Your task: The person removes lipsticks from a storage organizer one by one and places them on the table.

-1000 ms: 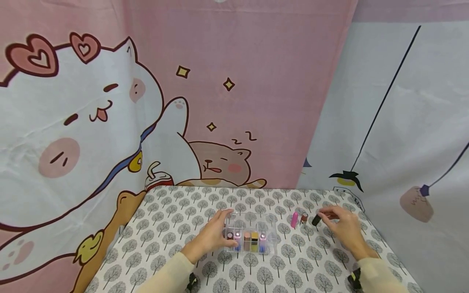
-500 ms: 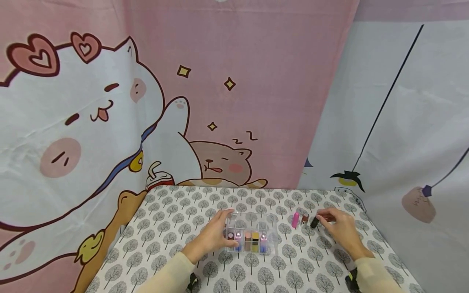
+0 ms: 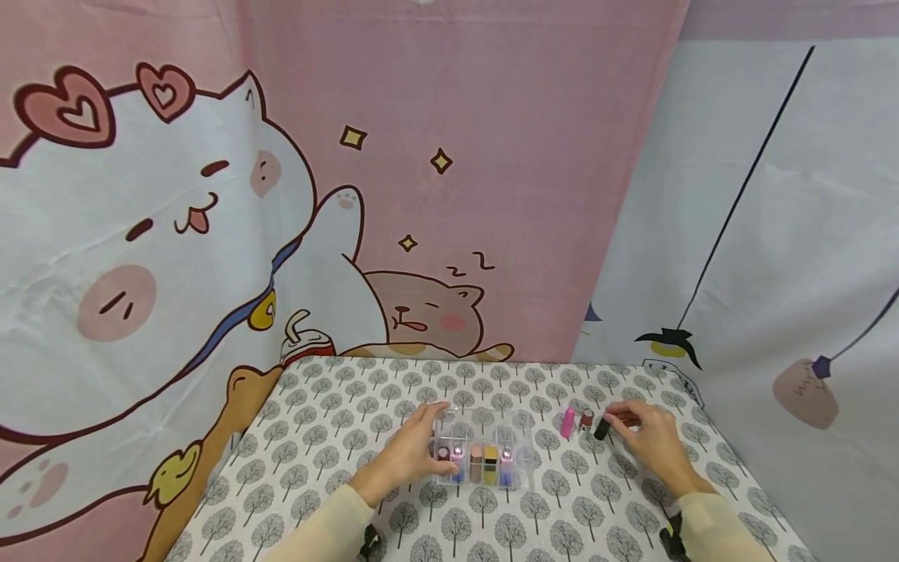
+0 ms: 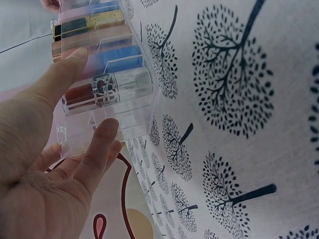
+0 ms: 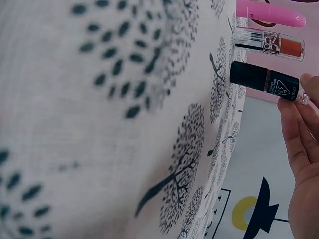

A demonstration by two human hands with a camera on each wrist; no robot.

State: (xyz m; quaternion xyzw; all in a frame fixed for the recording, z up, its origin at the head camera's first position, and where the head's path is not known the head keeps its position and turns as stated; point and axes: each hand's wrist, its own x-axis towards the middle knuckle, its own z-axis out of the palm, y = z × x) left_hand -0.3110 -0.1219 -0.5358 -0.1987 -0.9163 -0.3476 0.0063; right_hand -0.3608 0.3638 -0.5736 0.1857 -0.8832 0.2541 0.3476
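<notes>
My left hand (image 3: 414,449) grips the left end of a clear plastic organizer box (image 3: 524,473), its thumb over the front edge. Several cosmetics stand in the box's front row, among them a clear tube with a dark red top (image 4: 79,94) and a gold-and-black tube (image 3: 489,464). To the right, the thumb and fingers of my right hand (image 3: 655,439) pinch the top of a black lipstick (image 5: 251,77). Its base seems to be on the cloth. Beside it stand a clear lipstick tube with a red-brown end (image 5: 271,44) and a bright pink tube (image 5: 274,13).
A white cloth (image 3: 393,499) printed with grey trees covers the table. Behind it hangs a pink curtain (image 3: 520,195) with cartoon cats, and a pale curtain (image 3: 772,234) lines the right side.
My right hand has moved a little left with the black lipstick, which now stands straighter and closer to the red-brown tube. The left hand and the organizer box have stayed put.
</notes>
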